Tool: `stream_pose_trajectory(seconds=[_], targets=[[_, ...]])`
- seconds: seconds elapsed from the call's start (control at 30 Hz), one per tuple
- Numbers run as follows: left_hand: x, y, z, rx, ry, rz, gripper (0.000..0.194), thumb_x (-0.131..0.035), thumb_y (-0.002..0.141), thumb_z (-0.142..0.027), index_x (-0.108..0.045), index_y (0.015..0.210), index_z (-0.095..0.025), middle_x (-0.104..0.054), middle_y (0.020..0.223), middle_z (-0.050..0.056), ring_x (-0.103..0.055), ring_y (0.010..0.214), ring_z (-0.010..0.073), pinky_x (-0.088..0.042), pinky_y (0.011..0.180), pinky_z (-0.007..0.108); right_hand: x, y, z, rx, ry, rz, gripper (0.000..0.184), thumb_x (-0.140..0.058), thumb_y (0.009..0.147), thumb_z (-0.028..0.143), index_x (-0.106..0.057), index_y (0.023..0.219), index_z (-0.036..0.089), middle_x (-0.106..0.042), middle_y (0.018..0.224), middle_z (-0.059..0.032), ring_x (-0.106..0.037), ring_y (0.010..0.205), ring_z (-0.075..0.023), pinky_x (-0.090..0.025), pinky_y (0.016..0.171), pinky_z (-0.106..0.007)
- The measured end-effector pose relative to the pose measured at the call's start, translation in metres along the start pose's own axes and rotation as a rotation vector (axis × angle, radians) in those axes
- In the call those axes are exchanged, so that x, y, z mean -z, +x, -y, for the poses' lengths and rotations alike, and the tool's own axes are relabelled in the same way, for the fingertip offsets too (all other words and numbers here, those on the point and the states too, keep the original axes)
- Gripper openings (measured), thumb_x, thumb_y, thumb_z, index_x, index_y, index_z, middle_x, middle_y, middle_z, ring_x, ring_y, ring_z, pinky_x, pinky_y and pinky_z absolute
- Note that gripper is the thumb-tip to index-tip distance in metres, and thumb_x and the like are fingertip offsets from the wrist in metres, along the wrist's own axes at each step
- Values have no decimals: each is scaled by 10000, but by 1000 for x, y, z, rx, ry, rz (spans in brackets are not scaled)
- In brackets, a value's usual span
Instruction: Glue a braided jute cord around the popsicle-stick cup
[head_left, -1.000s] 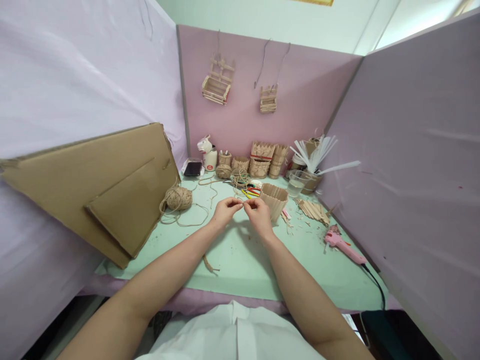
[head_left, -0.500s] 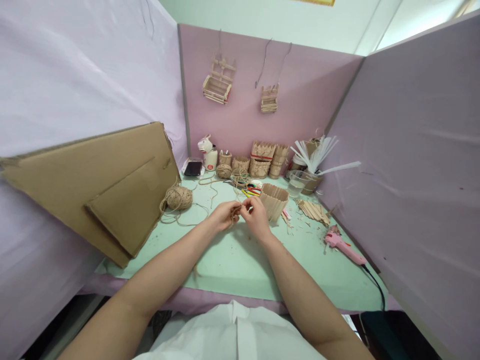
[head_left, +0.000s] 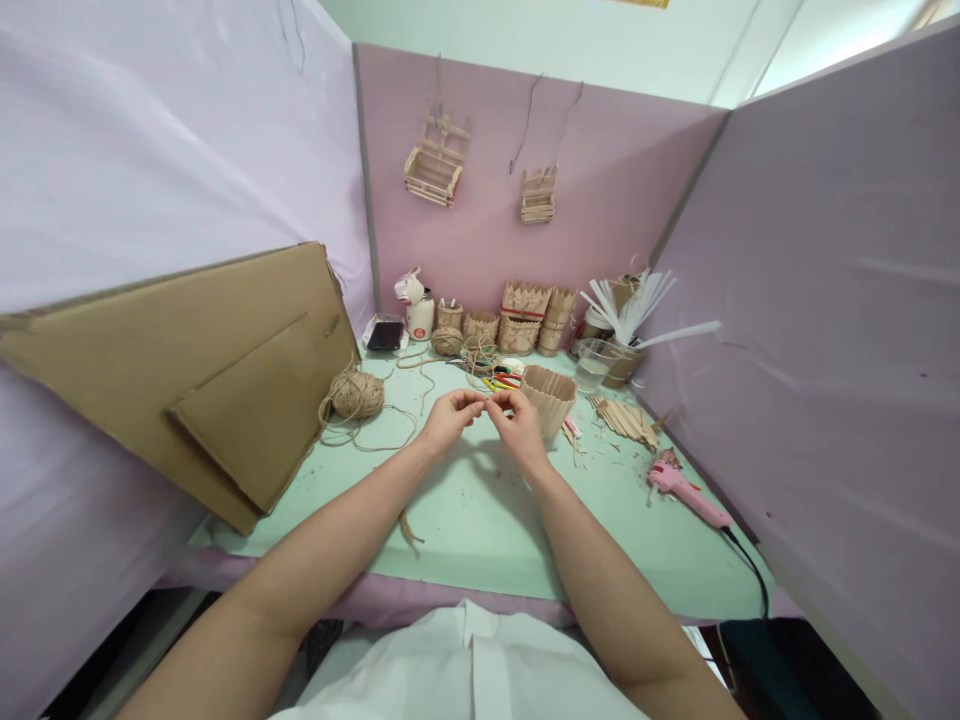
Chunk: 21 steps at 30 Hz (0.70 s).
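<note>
My left hand [head_left: 448, 419] and my right hand [head_left: 519, 423] meet fingertip to fingertip above the green table [head_left: 480, 520]. Both pinch a thin strand of jute twine [head_left: 484, 402] held between them. A loose end of twine [head_left: 409, 528] hangs down by my left forearm. Just right of my right hand stands a small cup made of wooden sticks [head_left: 549, 398]. A ball of jute twine [head_left: 357, 395] lies to the left of my hands, its strand trailing over the table.
Cardboard sheets [head_left: 202, 370] lean at the left. A pink glue gun [head_left: 686, 492] lies at the right, loose wooden sticks [head_left: 624, 418] beside it. Stick holders [head_left: 525, 320], a plastic cup [head_left: 595, 364], white strips [head_left: 630, 305] and coloured pens [head_left: 504, 381] crowd the back. Stick crafts [head_left: 435, 165] hang on the wall.
My hands dropped and bunched the twine together half a second ago, then rose again to the fingertip pinch they held a second ago. The hanging twine end shifted slightly.
</note>
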<state>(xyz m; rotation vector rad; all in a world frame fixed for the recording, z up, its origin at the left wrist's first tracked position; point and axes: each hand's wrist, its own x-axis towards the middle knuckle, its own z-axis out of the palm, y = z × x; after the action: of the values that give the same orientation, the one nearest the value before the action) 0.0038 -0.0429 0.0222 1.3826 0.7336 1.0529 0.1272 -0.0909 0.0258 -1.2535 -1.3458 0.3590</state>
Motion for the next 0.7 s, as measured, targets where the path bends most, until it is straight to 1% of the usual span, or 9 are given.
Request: stream_pose_trajectory(seconds=[0.13, 0.2, 0.27, 0.37, 0.53, 0.7], targets=[[-1, 0, -2, -53, 101, -10, 231, -644, 646, -325, -600, 786, -146, -607, 701, 1, -511, 647, 113, -380, 601, 239, 2, 0, 3, 15, -16, -17, 185, -561, 788, 363, -599, 740, 187, -606, 769, -28, -548, 753, -169, -423, 690, -296], [-3, -2, -3, -75, 191, 41, 194, -594, 696, -332, -587, 754, -147, -591, 674, -4, -498, 624, 113, -370, 591, 240, 2, -1, 4, 5, 1, -21, 179, -561, 781, 356, -596, 735, 187, -603, 772, -31, -550, 754, -173, -419, 662, -291], [-4, -5, -4, -109, 318, 87, 190, -533, 749, -323, -570, 680, -149, -572, 636, -7, -486, 607, 112, -363, 597, 243, 2, 0, 4, -17, 27, -17, 168, -563, 772, 351, -588, 730, 190, -601, 759, -30, -549, 755, -179, -414, 645, -288], [-5, -10, -7, -149, 467, 100, 226, -492, 784, -294, -552, 618, -153, -556, 600, -14, -469, 582, 106, -349, 592, 239, 2, 1, 1, -51, 59, -48, 157, -552, 768, 338, -568, 713, 191, -585, 710, -13, -531, 735, -172, -407, 661, -287], [-9, -17, -12, -207, 504, 162, 210, -499, 792, -276, -573, 638, -154, -567, 598, -22, -459, 561, 98, -344, 578, 227, 3, 2, -5, -94, 112, -217, 168, -533, 768, 334, -509, 679, 194, -518, 657, 16, -471, 661, -141, -382, 639, -272], [-18, -21, -14, -218, 478, 205, 235, -504, 796, -285, -569, 613, -153, -533, 550, -30, -449, 548, 99, -336, 567, 227, 6, -1, 1, -132, 200, -313, 153, -510, 790, 332, -469, 709, 208, -479, 589, 43, -451, 566, -125, -374, 581, -262]])
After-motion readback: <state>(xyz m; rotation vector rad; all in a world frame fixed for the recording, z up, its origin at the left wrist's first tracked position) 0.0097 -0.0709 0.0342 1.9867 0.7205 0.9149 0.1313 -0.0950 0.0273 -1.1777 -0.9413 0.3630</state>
